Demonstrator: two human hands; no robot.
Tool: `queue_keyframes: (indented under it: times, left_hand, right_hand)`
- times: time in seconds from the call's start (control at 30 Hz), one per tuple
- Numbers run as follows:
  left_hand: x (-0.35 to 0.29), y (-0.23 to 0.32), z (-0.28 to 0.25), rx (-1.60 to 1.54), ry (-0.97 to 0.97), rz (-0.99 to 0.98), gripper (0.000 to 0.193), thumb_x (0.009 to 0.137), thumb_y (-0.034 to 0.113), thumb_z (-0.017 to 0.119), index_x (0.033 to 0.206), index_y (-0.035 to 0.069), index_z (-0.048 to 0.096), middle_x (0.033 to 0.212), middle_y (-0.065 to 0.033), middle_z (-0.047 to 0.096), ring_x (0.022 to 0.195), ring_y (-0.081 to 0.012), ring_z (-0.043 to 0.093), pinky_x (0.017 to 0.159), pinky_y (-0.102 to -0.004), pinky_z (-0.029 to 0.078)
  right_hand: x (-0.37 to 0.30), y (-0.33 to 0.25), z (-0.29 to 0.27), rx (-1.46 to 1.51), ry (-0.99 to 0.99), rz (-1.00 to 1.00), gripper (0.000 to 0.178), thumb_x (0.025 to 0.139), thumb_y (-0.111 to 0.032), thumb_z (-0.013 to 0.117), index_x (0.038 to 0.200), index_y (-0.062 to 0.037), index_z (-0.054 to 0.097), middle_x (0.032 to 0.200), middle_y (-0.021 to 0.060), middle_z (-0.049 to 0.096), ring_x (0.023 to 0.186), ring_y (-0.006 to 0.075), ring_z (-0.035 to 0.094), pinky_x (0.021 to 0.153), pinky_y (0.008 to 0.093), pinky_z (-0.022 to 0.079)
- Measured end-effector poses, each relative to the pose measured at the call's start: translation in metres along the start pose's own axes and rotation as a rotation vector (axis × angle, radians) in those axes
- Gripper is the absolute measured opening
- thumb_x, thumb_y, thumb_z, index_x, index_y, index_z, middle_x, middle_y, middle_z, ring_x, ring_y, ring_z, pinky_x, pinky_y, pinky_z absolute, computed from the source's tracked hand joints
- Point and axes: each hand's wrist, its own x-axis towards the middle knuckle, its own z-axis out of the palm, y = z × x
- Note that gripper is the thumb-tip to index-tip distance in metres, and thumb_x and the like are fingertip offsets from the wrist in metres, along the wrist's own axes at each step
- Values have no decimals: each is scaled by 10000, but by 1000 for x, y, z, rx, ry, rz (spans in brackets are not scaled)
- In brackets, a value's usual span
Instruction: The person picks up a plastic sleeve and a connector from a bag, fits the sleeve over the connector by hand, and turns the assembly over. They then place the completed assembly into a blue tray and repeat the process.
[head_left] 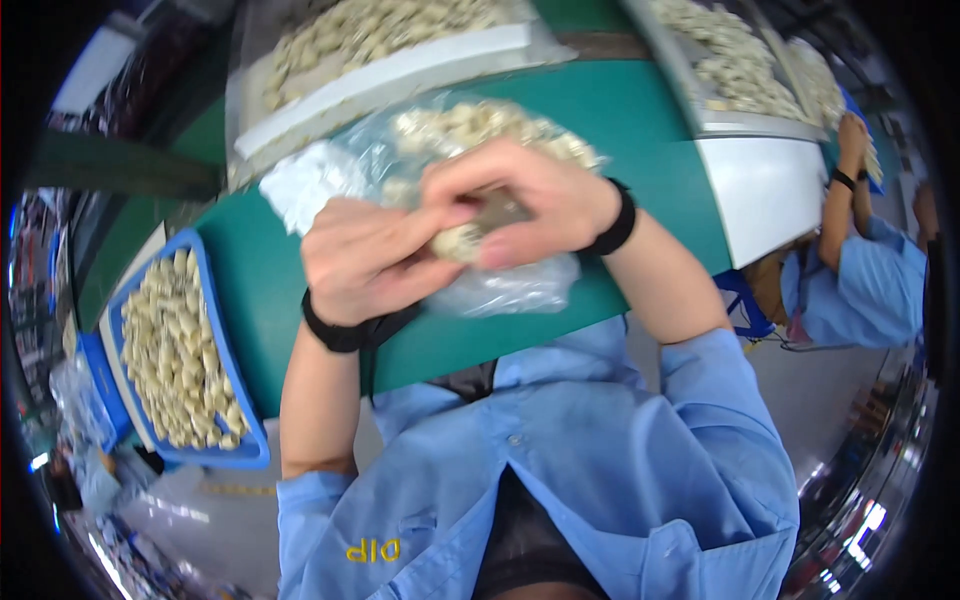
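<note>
My left hand and my right hand meet in front of me over a green table. Together they pinch a small cream-coloured part with a dark piece between the fingertips. Just behind the hands lies a clear plastic bag full of the same small cream parts; part of the bag also shows under my right hand. Both wrists wear black bands, and my blue sleeves come in from below.
A blue tray filled with cream parts sits at my left on the table edge. Larger trays of parts stand at the back, with one more tray at the back right. Another person in blue works at the right.
</note>
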Motion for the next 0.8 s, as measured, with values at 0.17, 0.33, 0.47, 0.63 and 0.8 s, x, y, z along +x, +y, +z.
queue_keyframes:
  times: [0.17, 0.33, 0.47, 0.63, 0.8]
  left_hand:
    - [19, 40, -26, 271, -55, 19, 301, 621, 126, 829, 869, -9, 728, 505, -9, 475, 415, -144, 478, 429, -274, 356]
    - [-22, 91, -97, 590, -54, -162, 273, 666, 113, 823, 879, -25, 722, 509, -19, 470, 429, -145, 454, 462, -270, 365]
    - [-97, 78, -156, 857, 156, -776, 328, 770, 222, 792, 990, -9, 715, 523, -71, 529, 453, -194, 497, 473, -297, 406]
    - [-120, 74, -239, 1207, 21, -1116, 415, 833, 404, 690, 1032, 41, 723, 594, -107, 622, 563, -236, 642, 547, -354, 478]
    - [-139, 72, -293, 1278, 209, -1332, 453, 889, 467, 598, 1022, 54, 730, 633, -133, 648, 623, -262, 683, 586, -389, 499]
  right_hand:
    - [-8, -35, -17, -83, 83, -13, 444, 874, -415, 611, 1033, -1, 626, 914, 54, 615, 850, 153, 588, 757, 263, 429]
    - [-45, -36, -98, -274, 666, 72, 236, 964, -221, 590, 1121, -51, 638, 900, 18, 664, 857, 95, 619, 726, 234, 480]
    - [-162, 12, -234, -1184, 783, 615, 242, 926, -203, 602, 1100, -42, 653, 972, 100, 700, 897, 205, 660, 816, 339, 510]
    - [-233, 37, -283, -1257, 650, 889, 258, 881, -248, 613, 1091, -101, 643, 904, 148, 706, 850, 290, 690, 767, 382, 515]
    - [-202, 57, -284, -1129, 679, 1094, 244, 874, -263, 624, 1060, -105, 637, 862, 148, 691, 810, 297, 684, 724, 381, 510]
